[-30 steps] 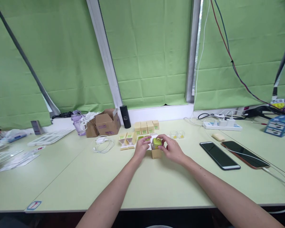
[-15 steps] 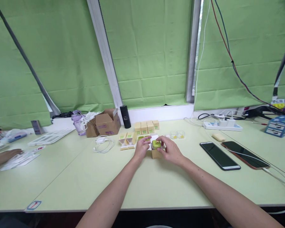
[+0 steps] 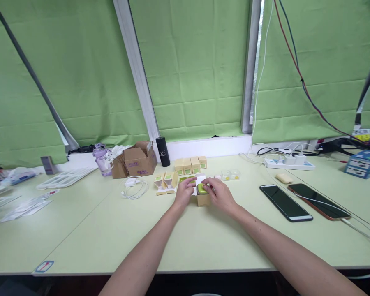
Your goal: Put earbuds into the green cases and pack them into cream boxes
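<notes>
A small rounded green case (image 3: 202,188) sits low in the mouth of a small open cardboard box (image 3: 204,200). The fingertips of my right hand (image 3: 221,195) are closed on the case's top and right side. Just left of the box is my left hand (image 3: 184,193), its fingers stretched toward the box and apart; whether they touch it I cannot tell. Behind the left fingers, another green piece (image 3: 182,179) is partly hidden. A white flap or paper (image 3: 200,178) shows behind the box.
Several closed small boxes (image 3: 187,165) stand at the back, with opened boxes (image 3: 166,182) to the left. Clear round containers (image 3: 230,175) lie to the right. Two phones (image 3: 285,202), a power strip (image 3: 290,163), a brown carton (image 3: 139,159) and a black cylinder (image 3: 163,151) are around.
The green case has gone lower into the box, and my right fingers have shifted slightly left over it. My left hand is nearly still. Another person's hand at far left has withdrawn.
</notes>
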`<control>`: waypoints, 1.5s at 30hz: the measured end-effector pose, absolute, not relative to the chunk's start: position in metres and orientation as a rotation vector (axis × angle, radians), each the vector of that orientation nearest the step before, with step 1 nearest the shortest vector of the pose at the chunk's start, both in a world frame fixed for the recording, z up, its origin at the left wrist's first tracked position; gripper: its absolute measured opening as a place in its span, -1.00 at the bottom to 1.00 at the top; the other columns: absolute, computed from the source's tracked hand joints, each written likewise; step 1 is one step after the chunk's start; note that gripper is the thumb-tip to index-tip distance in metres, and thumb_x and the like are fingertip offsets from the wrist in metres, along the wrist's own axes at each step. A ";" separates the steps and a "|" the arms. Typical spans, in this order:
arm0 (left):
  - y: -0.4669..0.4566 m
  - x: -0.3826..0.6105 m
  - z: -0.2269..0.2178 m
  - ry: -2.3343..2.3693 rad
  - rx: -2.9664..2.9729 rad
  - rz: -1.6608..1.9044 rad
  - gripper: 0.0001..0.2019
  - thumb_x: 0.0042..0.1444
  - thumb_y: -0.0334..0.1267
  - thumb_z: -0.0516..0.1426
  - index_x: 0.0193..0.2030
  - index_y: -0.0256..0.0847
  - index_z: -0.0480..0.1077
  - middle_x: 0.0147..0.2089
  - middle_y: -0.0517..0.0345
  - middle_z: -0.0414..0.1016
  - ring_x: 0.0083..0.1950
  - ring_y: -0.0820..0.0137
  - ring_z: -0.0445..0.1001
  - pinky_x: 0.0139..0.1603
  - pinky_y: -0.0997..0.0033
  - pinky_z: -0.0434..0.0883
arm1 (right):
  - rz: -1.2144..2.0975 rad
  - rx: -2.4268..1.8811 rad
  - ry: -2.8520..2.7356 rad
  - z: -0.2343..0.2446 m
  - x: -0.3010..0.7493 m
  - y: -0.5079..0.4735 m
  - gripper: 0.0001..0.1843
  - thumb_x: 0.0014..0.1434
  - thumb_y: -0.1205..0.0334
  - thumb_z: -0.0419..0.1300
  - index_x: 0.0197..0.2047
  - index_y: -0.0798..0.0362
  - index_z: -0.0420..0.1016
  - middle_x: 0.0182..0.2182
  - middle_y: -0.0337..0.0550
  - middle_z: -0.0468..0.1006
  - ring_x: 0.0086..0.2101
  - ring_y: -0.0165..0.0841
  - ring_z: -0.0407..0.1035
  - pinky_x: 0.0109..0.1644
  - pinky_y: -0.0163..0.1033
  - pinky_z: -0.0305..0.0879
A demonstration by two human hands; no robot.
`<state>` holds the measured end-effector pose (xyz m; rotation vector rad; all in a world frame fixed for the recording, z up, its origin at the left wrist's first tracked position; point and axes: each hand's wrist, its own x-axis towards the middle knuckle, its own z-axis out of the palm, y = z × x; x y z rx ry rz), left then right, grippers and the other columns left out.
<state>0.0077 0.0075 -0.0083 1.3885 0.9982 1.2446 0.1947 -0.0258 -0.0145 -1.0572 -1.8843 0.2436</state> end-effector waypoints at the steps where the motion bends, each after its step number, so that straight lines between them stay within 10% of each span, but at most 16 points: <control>1: 0.007 0.008 -0.008 0.998 1.389 1.245 -0.35 -0.31 -0.46 0.08 0.03 -0.31 0.57 -0.16 -0.04 0.70 -0.31 0.37 0.51 -0.32 0.47 0.30 | 0.246 -1.050 -1.876 -0.015 0.194 -0.025 -0.83 0.41 0.27 0.06 -0.11 -0.08 0.48 -0.20 -0.13 0.61 -0.21 -0.20 0.42 -0.14 -0.16 0.28; 45: 0.008 0.007 -0.006 0.965 1.273 1.253 -0.39 -0.30 -0.39 0.10 0.00 -0.31 0.61 -0.23 -0.01 0.71 -0.38 0.38 0.47 -0.33 0.44 0.29 | 0.490 -1.062 -1.760 -0.017 0.189 -0.016 -0.84 0.27 0.34 0.19 -0.26 0.02 0.62 -0.09 -0.06 0.43 -0.23 -0.27 0.45 -0.11 -0.10 0.41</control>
